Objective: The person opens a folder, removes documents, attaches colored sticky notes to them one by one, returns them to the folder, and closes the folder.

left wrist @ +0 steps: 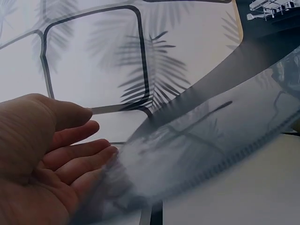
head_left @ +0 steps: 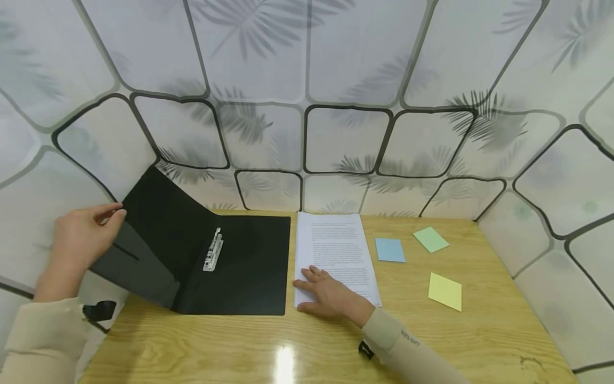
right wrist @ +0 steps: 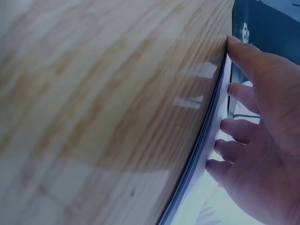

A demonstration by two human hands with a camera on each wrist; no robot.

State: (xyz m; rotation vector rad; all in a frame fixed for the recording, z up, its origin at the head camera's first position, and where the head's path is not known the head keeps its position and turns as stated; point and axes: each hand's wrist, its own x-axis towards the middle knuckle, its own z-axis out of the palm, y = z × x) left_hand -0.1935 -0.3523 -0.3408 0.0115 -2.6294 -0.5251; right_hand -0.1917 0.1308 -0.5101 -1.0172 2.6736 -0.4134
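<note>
A black lever-clip folder (head_left: 254,256) lies spread on the table, its cover (head_left: 160,213) raised at the left. At the cover's outer edge is my left hand (head_left: 86,232). The left wrist view shows that hand's fingers (left wrist: 84,157) loosely bent beside the edge, thumb free of it. A see-through pocket (left wrist: 187,145) spans part of the cover. The metal clip (head_left: 213,250) sits near the folder's spine. To the right, my right hand (head_left: 326,290) rests with spread fingers on the lower part of a stack of printed paper (head_left: 336,240).
Right of the paper lie three sticky-note pads: blue (head_left: 390,250), green (head_left: 430,240) and yellow (head_left: 445,292). The wooden table (head_left: 216,346) meets a patterned curtain (head_left: 345,138) at the back and sides. Light glares off the table's front.
</note>
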